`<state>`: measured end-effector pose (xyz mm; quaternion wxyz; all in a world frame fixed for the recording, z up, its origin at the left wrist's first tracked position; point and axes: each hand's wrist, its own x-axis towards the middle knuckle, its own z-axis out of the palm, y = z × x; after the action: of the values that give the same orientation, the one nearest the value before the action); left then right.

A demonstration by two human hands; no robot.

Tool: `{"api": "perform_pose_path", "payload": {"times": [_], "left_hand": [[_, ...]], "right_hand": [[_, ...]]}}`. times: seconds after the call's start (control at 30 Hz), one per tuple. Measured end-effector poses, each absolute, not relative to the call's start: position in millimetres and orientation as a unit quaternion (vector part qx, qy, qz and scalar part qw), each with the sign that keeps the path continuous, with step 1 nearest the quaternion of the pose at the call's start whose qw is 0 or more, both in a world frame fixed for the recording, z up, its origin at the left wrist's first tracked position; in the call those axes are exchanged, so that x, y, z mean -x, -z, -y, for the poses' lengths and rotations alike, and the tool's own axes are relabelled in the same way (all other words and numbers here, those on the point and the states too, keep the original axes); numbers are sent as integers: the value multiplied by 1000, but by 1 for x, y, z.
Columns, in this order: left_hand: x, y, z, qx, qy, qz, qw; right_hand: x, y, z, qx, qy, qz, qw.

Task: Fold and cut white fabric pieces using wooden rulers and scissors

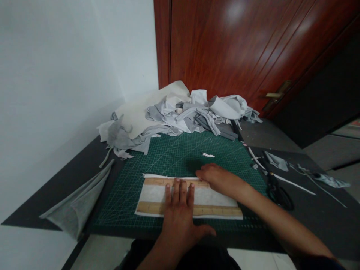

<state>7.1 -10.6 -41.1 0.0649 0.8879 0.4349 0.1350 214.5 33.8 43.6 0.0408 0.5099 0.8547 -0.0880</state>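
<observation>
A white strip of fabric (157, 195) lies flat on the green cutting mat (174, 153), with two wooden rulers along its long edges: one at the far edge (157, 182), one at the near edge (152, 208). My left hand (180, 213) lies flat, fingers stretched out, pressing on the fabric between the rulers. At the far ruler's right end, my right hand (216, 178) rests with fingers curled down onto the fabric edge; what its fingertips hold, if anything, is hidden.
A heap of grey and white cloth scraps (180, 112) fills the back of the dark table. A folded grey piece (78, 202) hangs over the left front corner. Black scissors (277, 191) and thin trimmings (295, 182) lie to the right. A wooden door (239, 48) stands behind.
</observation>
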Motion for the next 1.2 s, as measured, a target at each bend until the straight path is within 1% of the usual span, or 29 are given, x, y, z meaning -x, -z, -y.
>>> {"api": "perform_pose_path", "payload": {"times": [0.33, 0.57, 0.77, 0.83, 1.03, 1.13, 1.2], "left_hand": [[-8, 39, 10, -890, -131, -433, 66], [-7, 39, 9, -890, -130, -432, 67], [-8, 38, 9, -889, -116, -438, 67], [-9, 36, 8, -889, -114, -437, 68], [-10, 32, 7, -887, -109, -443, 66], [-11, 32, 7, -889, -109, -441, 58], [-11, 33, 7, -889, -115, -440, 56]], "right_hand": [[-224, -51, -27, -562, 89, -818, 83], [-225, -57, -25, -615, 60, -772, 149], [-235, -69, -28, -670, 96, -710, 197], [-243, -75, -29, -681, 106, -698, 193], [-261, -86, -27, -635, 113, -757, 104], [-258, -88, -29, -590, 168, -785, 88], [-256, -87, -32, -557, 243, -788, 101]]}}
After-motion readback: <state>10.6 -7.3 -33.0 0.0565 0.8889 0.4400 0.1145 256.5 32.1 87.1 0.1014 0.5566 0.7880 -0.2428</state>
